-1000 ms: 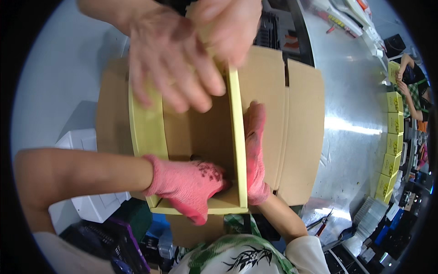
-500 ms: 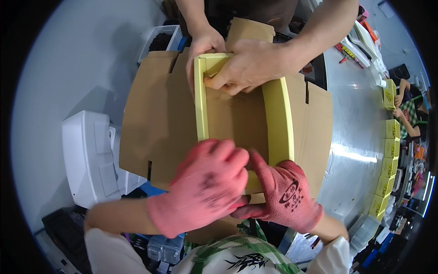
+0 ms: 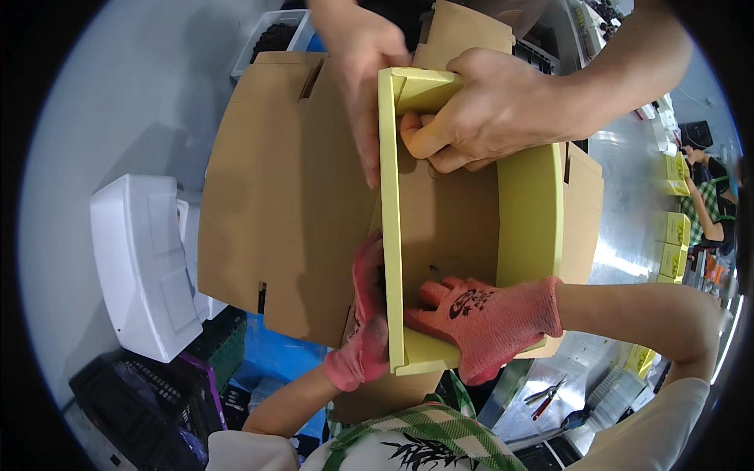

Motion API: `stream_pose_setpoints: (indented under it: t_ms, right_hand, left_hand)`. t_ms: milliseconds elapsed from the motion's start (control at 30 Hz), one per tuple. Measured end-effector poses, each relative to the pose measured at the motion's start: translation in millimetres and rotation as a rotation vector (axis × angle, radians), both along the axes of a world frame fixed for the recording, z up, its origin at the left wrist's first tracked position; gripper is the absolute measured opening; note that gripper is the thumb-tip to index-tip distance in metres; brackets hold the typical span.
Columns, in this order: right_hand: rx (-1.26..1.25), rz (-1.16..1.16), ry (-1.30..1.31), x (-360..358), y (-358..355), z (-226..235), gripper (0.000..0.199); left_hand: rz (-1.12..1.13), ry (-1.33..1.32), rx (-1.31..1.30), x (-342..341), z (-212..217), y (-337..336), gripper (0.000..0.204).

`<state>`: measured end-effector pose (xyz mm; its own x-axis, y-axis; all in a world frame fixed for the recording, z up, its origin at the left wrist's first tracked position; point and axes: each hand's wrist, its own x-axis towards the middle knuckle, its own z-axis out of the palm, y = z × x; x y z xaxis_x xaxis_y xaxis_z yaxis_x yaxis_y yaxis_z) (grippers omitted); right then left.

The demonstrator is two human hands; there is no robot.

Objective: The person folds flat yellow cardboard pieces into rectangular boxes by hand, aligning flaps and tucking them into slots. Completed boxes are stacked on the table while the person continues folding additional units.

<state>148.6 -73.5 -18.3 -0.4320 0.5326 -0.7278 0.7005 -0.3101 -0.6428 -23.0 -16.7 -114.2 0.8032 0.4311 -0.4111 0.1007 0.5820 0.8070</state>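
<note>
A yellow cardboard box (image 3: 530,220), its top uncovered and its inside floor brown, stands over a flattened brown carton (image 3: 275,196). My left hand (image 3: 365,337), in a pink glove, lies along the outside of the box's left wall at the near end; some of its fingers are hidden. Gloved alike, my right hand (image 3: 495,318) reaches over the near rim, its fingers inside close to the left wall and its thumb outside. At the far end another person's hand (image 3: 495,110) grips the rim, while that person's other hand (image 3: 367,86) rests flat outside the left wall.
White plastic bins (image 3: 141,267) stand at the left, with a black crate (image 3: 141,400) below them. A metal worktable (image 3: 620,228) on the right bears a row of small yellow boxes (image 3: 673,259) and pliers (image 3: 546,400). Another person (image 3: 707,196) works beyond it.
The yellow box has shifted right and appears larger. My left hand has gone from above the near end to the outer left wall; my right hand has reached inside.
</note>
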Motion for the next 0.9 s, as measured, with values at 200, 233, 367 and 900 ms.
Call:
stream_pose_setpoints:
  t_ms: [200,233,367,900]
  right_hand:
    - [0.044,-0.036,0.158,6.1,9.7,-5.5,0.077]
    - [0.031,-0.035,0.154,7.9,12.6,-1.3,0.075]
    - [0.069,-0.059,0.049,1.1,5.0,5.9,0.063]
    - [0.859,-0.346,-0.315,-7.5,-66.8,45.0,0.058]
  left_hand:
    - [0.113,0.090,-0.194,5.5,12.6,6.6,0.071]
    - [0.121,0.094,-0.192,6.5,14.1,12.3,0.068]
    - [0.085,0.038,0.373,8.0,-1.8,28.0,0.058]
    - [0.009,-0.515,0.207,58.9,30.8,23.7,0.060]
